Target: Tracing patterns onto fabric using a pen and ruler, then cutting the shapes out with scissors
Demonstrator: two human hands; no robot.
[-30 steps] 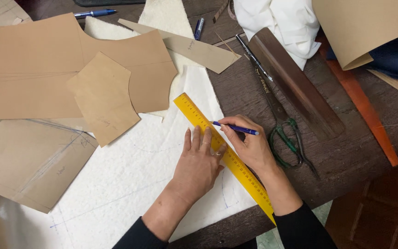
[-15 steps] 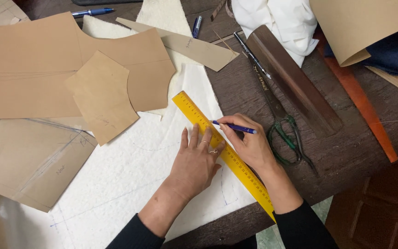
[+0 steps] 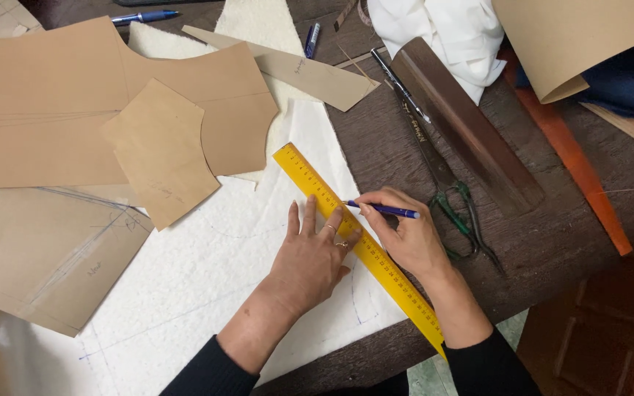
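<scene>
A long yellow ruler (image 3: 310, 180) lies slanted across white fleecy fabric (image 3: 207, 279) on a dark wooden table. My left hand (image 3: 315, 253) presses flat on the ruler, fingers spread, rings on one finger. My right hand (image 3: 405, 235) holds a blue pen (image 3: 384, 210) with its tip at the ruler's right edge, just above my left fingers. Faint blue drawn lines run over the fabric.
Brown paper pattern pieces (image 3: 163, 150) cover the left side. Long scissors with green handles (image 3: 442, 183) lie right of my right hand, beside a dark wooden bar (image 3: 471, 132) and an orange strip (image 3: 574, 161). Two blue pens (image 3: 144, 16) and white cloth (image 3: 449, 33) lie at the far edge.
Both hands and the ruler keep nearly the same place; the pen tip has shifted very slightly along the ruler's edge.
</scene>
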